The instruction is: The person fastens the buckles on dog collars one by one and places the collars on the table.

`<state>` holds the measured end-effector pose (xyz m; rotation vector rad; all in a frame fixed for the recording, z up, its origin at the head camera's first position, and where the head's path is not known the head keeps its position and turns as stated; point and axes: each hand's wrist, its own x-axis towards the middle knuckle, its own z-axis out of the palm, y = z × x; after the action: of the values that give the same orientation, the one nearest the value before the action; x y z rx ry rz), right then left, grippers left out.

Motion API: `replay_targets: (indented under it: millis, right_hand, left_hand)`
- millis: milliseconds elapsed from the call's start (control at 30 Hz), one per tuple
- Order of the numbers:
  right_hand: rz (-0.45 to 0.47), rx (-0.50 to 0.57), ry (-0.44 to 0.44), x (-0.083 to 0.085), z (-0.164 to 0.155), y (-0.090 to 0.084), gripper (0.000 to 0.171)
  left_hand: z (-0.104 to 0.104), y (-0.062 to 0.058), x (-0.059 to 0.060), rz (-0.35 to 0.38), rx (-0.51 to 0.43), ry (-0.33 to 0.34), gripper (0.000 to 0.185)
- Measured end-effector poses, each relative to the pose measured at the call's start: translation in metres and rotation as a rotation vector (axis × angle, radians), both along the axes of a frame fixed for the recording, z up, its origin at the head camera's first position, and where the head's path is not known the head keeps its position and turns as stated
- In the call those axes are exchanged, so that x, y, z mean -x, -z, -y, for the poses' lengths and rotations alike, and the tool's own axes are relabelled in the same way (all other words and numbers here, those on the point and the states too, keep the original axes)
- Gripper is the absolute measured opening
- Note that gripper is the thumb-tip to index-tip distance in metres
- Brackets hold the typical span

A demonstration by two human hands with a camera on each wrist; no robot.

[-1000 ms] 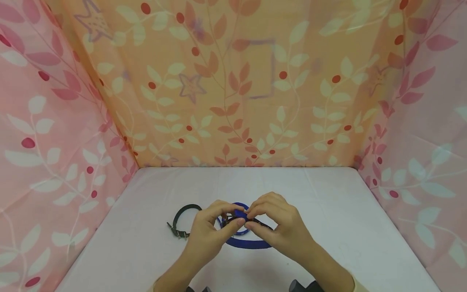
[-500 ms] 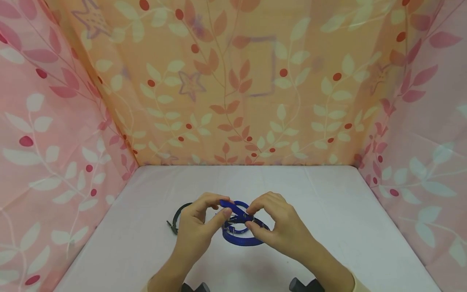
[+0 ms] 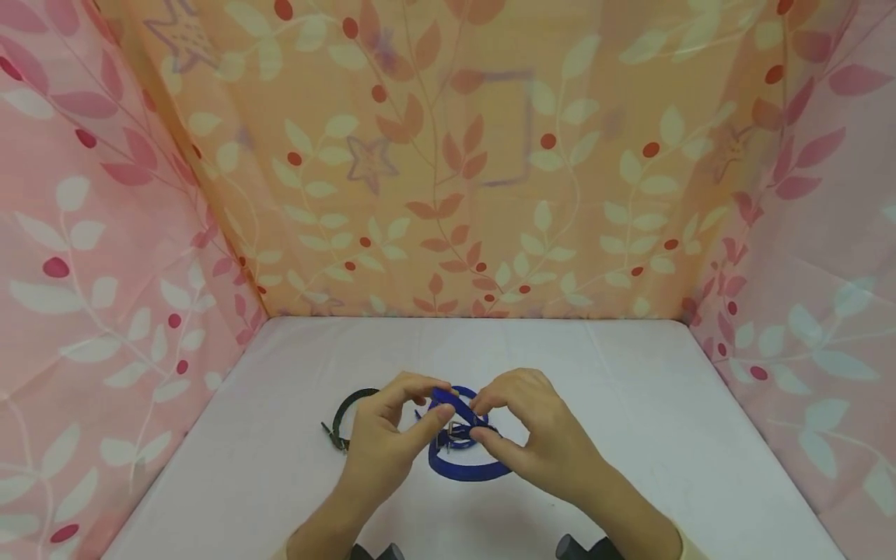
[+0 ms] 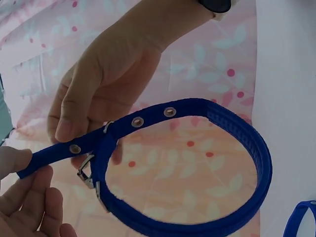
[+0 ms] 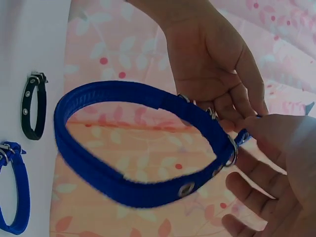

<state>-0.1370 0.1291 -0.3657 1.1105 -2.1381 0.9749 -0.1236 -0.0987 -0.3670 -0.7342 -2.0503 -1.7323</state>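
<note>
Both hands hold a blue buckled collar (image 4: 261, 168) up in front, its loop hanging open below them. My left hand (image 3: 381, 432) pinches the free end of its strap (image 4: 42, 159) between thumb and fingers. My right hand (image 3: 542, 420) pinches the strap close to the metal buckle (image 4: 85, 172), thumb on one side and fingers behind. In the left wrist view the strap passes through a metal ring, and metal eyelets (image 4: 170, 112) line it. The prong's position at the buckle is hard to see.
On the white table (image 3: 231, 451), a second blue collar (image 5: 23, 197) lies behind the held one. A dark collar (image 5: 43, 111) lies to its left, partly behind my left hand in the head view. Patterned curtains (image 3: 448, 194) enclose the table's back and sides.
One second ago the fingertips of both hands met at the strap. My left hand then drew left with the strap end, and has since come slightly back right.
</note>
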Motion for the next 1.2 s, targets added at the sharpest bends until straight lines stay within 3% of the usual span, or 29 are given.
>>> replay_targets:
  millis: [167, 400, 533, 733, 967, 1200]
  right_hand:
    - [-0.122, 0.108, -0.075, 0.001, 0.002, 0.0, 0.018]
    - [-0.055, 0.281, -0.063, -0.002, -0.002, 0.0, 0.033]
    - [-0.042, 0.381, -0.066, -0.002, -0.002, -0.001, 0.036]
    - [-0.088, 0.434, -0.041, 0.001, -0.003, -0.003, 0.035]
    - [-0.154, 0.448, -0.059, 0.001, -0.002, -0.005, 0.029]
    - [-0.243, 0.408, -0.054, 0.002, -0.003, -0.011, 0.015]
  left_hand:
    - [-0.004, 0.005, 0.002, -0.005, 0.027, 0.058, 0.024]
    - [-0.011, 0.008, 0.004, 0.266, 0.16, 0.113, 0.035]
    - [-0.012, 0.009, 0.004, 0.348, 0.093, 0.176, 0.031]
    - [-0.013, 0.008, 0.002, 0.369, -0.018, 0.212, 0.027]
    - [-0.015, 0.003, -0.004, 0.407, -0.018, 0.134, 0.032]
    - [-0.014, 0.004, -0.003, 0.348, -0.027, 0.079, 0.032]
